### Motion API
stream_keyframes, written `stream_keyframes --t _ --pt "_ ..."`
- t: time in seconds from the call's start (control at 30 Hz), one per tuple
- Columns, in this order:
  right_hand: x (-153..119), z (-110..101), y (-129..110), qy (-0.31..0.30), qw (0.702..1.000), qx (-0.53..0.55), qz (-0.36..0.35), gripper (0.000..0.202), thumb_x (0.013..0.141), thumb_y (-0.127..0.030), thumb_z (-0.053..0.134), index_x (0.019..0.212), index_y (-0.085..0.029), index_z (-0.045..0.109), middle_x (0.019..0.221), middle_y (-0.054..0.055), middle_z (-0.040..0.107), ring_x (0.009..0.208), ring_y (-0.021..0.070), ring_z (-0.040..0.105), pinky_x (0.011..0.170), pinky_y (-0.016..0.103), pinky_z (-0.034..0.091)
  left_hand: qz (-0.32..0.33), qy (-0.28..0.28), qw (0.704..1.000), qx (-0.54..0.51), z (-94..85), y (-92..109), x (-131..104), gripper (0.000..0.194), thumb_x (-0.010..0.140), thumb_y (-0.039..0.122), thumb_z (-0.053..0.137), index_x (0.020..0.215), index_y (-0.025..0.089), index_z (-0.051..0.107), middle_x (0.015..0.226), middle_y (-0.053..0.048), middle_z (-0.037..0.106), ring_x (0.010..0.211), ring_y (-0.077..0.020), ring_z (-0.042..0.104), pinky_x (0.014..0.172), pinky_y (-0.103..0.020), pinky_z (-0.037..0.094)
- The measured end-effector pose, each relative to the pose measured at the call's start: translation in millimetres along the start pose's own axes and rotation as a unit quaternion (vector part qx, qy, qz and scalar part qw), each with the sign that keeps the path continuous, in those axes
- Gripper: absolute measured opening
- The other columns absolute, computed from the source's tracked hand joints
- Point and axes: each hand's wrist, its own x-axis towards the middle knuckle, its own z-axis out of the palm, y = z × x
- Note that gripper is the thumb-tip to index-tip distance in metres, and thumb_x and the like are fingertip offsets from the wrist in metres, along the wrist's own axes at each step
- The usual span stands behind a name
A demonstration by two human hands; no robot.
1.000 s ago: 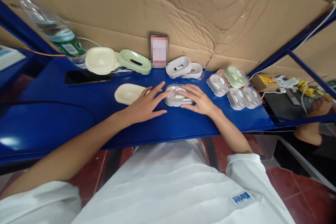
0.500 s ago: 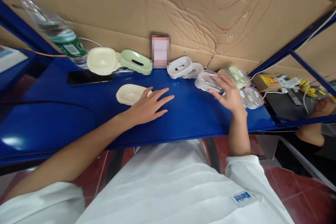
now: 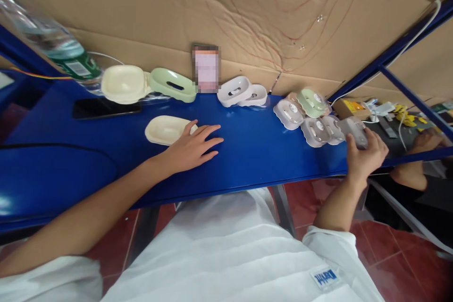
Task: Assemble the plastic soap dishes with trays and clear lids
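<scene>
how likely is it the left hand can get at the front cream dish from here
Likely yes: the left hand is open at the right end of the front cream dish, with nothing visible blocking the way.

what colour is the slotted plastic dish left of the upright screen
Pale green; the oval plastic dish shows best in the head view.

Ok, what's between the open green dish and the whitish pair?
A blurred screen stands between the green dish and the whitish pair, in the head view.
</scene>
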Motion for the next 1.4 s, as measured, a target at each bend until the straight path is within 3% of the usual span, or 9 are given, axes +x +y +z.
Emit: stream_keyframes --t 0.17,0.4,0.67,0.77,0.97,1.1,1.17,1.27,1.4 --pt "3 16 -48 -0.025 0.997 -0.048 0.059 0.051 0.094 -0.045 0.071 0.14 -0.024 0.074 0.143 0.017 0.072 0.129 0.0422 0.06 0.103 0.059 0.048 -0.007 -0.01 1.0 -0.013 -2.7 0 1 0.037 0.109 0.034 0.053 0.134 0.022 0.078 0.157 -0.02 0.06 0.138 -0.0381 0.063 0.129 -0.075 0.026" --pt "4 28 -77 -0.107 0.993 -0.049 -0.035 0.06 0.099 -0.056 0.056 0.149 -0.023 0.065 0.149 0.021 0.064 0.126 0.044 0.057 0.098 0.064 0.049 -0.02 -0.016 1.0 -0.004 -6.1 -1 -1 0.035 0.108 0.036 0.055 0.131 0.025 0.078 0.156 -0.018 0.061 0.138 -0.0379 0.063 0.128 -0.074 0.026" --pt "11 10 -98 -0.103 0.993 -0.017 -0.051 0.064 0.096 -0.053 0.061 0.151 -0.021 0.065 0.153 0.023 0.064 0.131 0.0464 0.059 0.1 0.064 0.051 -0.171 -0.05 0.975 0.136 -35.9 -21 -9 0.042 0.105 0.049 0.055 0.121 0.018 0.076 0.131 -0.021 0.07 0.116 -0.0401 0.071 0.1 -0.057 0.055" --pt "20 10 -115 -0.115 0.992 0.003 -0.06 0.059 0.098 -0.051 0.063 0.15 -0.022 0.067 0.154 0.02 0.065 0.136 0.0437 0.059 0.105 0.061 0.049 -0.163 -0.083 0.975 0.125 -31.6 -14 -6 0.042 0.108 0.046 0.048 0.117 0.015 0.076 0.12 -0.021 0.073 0.113 -0.0403 0.071 0.095 -0.055 0.056" --pt "31 19 -121 -0.132 0.991 0.007 -0.019 0.051 0.098 -0.043 0.063 0.141 -0.018 0.072 0.142 0.023 0.071 0.13 0.0434 0.063 0.106 0.063 0.049 -0.091 -0.061 0.994 0.017 -16.6 0 -3 0.051 0.11 0.052 0.05 0.146 0.019 0.064 0.147 -0.018 0.067 0.138 -0.0372 0.062 0.116 -0.054 0.049" --pt "21 10 -145 -0.121 0.985 0.062 -0.108 0.045 0.106 -0.042 0.053 0.139 -0.017 0.072 0.14 0.025 0.071 0.13 0.0431 0.062 0.111 0.065 0.047 -0.04 -0.053 0.996 -0.068 -13.4 0 -3 0.064 0.111 0.048 0.05 0.167 0.02 0.042 0.172 -0.016 0.045 0.157 -0.0322 0.046 0.127 -0.049 0.043" --pt "12 9 -177 -0.143 0.955 0.119 -0.23 0.046 0.109 -0.041 0.05 0.143 -0.017 0.069 0.143 0.022 0.071 0.132 0.0419 0.063 0.114 0.065 0.046 -0.034 -0.046 0.996 -0.064 -12.7 -3 -2 0.062 0.109 0.045 0.053 0.167 0.023 0.044 0.174 -0.015 0.042 0.16 -0.0327 0.043 0.132 -0.055 0.035" --pt "-1 26 -240 -0.247 0.837 0.206 -0.444 0.048 0.11 -0.033 0.052 0.156 -0.02 0.059 0.161 0.016 0.06 0.146 0.0389 0.056 0.123 0.063 0.041 -0.069 -0.021 0.997 -0.023 -11.4 -13 -1 0.055 0.104 0.043 0.059 0.156 0.022 0.058 0.168 -0.018 0.05 0.156 -0.0378 0.047 0.134 -0.068 0.024" --pt "-8 74 -307 -0.284 0.776 0.228 -0.514 0.063 0.104 -0.022 0.06 0.165 -0.022 0.048 0.177 0.013 0.038 0.164 0.0384 0.032 0.131 0.067 0.026 -0.104 -0.033 0.994 -0.007 -9.6 -22 -2 0.05 0.103 0.044 0.059 0.146 0.021 0.066 0.151 -0.016 0.066 0.147 -0.0366 0.057 0.123 -0.058 0.045"
